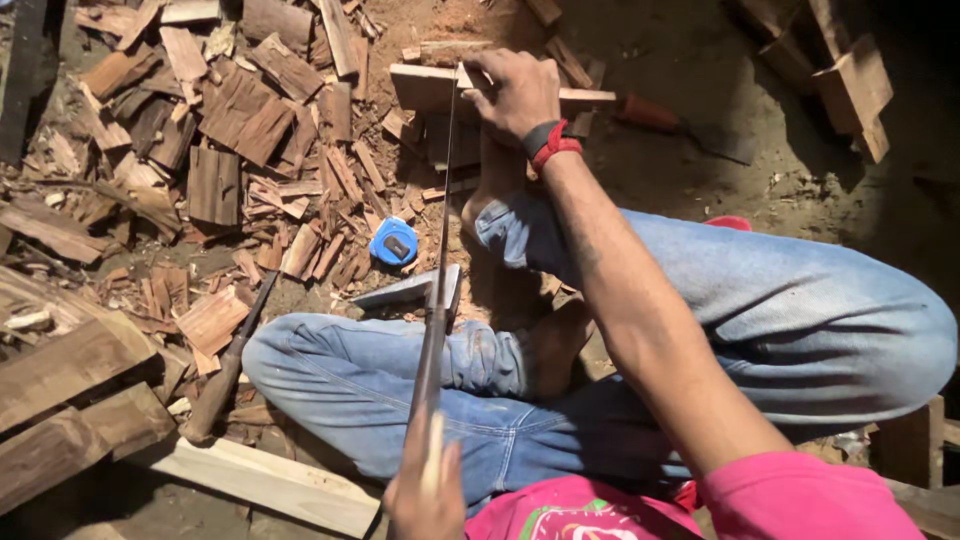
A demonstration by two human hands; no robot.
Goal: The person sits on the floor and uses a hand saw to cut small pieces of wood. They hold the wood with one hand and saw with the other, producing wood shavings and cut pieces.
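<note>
The person sits cross-legged on the dirt floor (690,60), jeans-clad knees spread wide, and a handsaw (437,290) runs straight out from the body. The left hand (425,495), low in the frame, is wrapped shut around the saw's pale handle, thumb up along it. The thin blade stretches away and its far end meets a flat wooden board (425,88) lying across the ground ahead.

The right hand (518,92) is stretched out and pressed down on that board, fingers curled over its top and near edge, just beside the saw's blade. A black band and a red band (552,146) ring the wrist.

Between the knees, a bare foot sits by a short grey wood block (405,290), which the blade crosses above. A blue tape measure (394,241) rests on the ground just left of the blade. Further left a hammer-like tool with a dark wooden handle (225,375) lies aslant, near the left knee. Wood offcuts and chips (240,130) are heaped thickly across the left side, with bigger planks (70,400) at the lower left. Beyond the board, a tool with a reddish handle (650,112) lies on the floor.
</note>
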